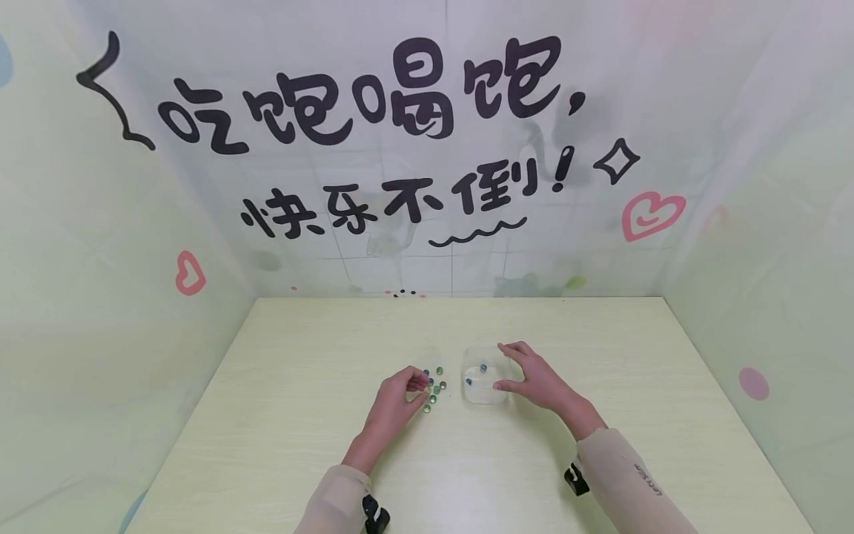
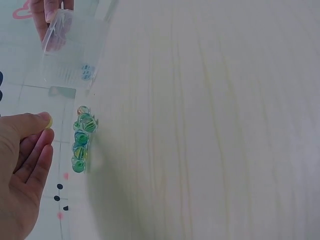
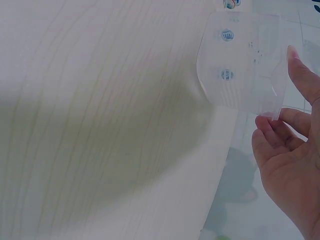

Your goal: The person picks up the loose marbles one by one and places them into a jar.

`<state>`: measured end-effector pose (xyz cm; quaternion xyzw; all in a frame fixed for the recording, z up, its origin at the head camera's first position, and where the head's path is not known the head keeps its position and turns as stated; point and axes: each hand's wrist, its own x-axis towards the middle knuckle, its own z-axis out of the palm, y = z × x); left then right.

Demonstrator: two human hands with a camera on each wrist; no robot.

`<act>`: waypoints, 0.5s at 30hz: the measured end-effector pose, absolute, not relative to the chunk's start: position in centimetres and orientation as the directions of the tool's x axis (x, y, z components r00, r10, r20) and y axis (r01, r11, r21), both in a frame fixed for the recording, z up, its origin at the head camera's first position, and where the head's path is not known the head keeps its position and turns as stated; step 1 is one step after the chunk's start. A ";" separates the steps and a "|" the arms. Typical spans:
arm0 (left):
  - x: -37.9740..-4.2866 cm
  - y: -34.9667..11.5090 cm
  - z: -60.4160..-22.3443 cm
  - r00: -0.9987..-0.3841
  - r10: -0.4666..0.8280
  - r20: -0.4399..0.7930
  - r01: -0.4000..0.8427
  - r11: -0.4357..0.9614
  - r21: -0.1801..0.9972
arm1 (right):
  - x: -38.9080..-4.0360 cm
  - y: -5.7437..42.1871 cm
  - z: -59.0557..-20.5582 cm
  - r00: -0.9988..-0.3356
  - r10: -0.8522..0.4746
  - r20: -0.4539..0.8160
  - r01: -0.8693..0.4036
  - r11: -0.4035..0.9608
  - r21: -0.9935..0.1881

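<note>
My left hand (image 1: 395, 400) pinches a small yellowish marble (image 2: 49, 121) between thumb and index finger, just above the table. Beside and under its fingertips lies a loose cluster of glass marbles (image 2: 80, 138), mostly green and blue, with a brownish one (image 1: 443, 386) among them. To the right stands a clear plastic container (image 1: 485, 398), upright, with two blue marbles (image 3: 227, 74) apart on its bottom. Around the container's right side my right hand (image 1: 542, 380) holds on, thumb at the near part and fingers at the far part of its wall.
Everything rests on a pale wood-grain table (image 1: 300, 356). Behind it hangs a white curtain (image 1: 400, 267) with large black lettering, and printed cloth panels (image 1: 754, 319) border both sides. A black strap piece (image 1: 577, 480) shows at the right wrist.
</note>
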<state>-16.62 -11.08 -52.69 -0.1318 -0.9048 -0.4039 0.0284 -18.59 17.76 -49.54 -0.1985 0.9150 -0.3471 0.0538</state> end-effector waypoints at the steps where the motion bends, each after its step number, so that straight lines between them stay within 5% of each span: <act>1: -16.6 -11.1 -52.7 -0.963 0.216 0.159 0.262 0.639 0.723 | -18.6 17.8 -49.5 -0.916 -0.400 0.039 -0.325 0.681 -0.656; 15: -16.8 -10.7 -52.3 -0.961 0.222 0.162 0.269 0.633 0.726 | -18.6 17.7 -49.5 -0.917 -0.397 0.028 -0.316 0.683 -0.659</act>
